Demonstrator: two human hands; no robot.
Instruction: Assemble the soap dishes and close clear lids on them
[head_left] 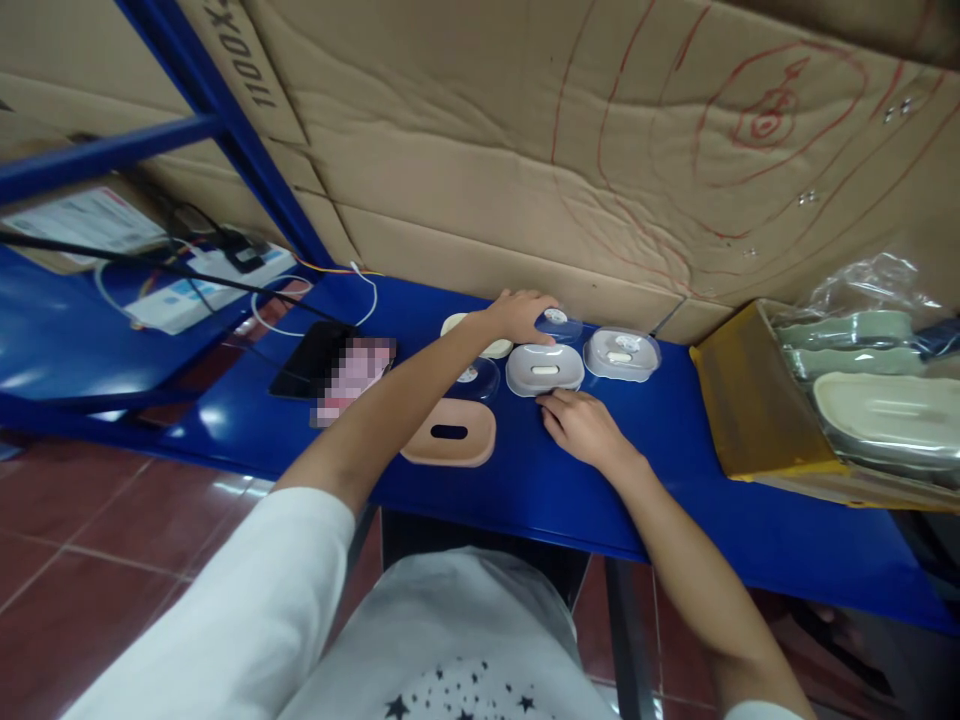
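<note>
A white oval dish (pixel 525 382), like a soap dish, sits on the blue table with a small white insert in its middle. My right hand (pixel 581 425) has its fingers curled against the dish's near rim. Just behind it, my left hand (pixel 523 315) reaches across, thumb and fingers closed around the left side of a clear plastic lid (pixel 566 328) with a round white label. To the right stands a similar white dish (pixel 622 365) under a clear lid. A peach dish (pixel 476 454) with a dark oval slot lies nearer me. My left arm partly hides another clear lid (pixel 484 380) and a cream dish (pixel 452 325).
A cardboard box (pixel 720 400) of green and cream dishes stands at the right. At left lie a black device (pixel 300 365) with a blurred pink screen and a white cable (pixel 373 300). Cardboard (pixel 480 190) walls the back; a blue post (pixel 255 140) rises at left.
</note>
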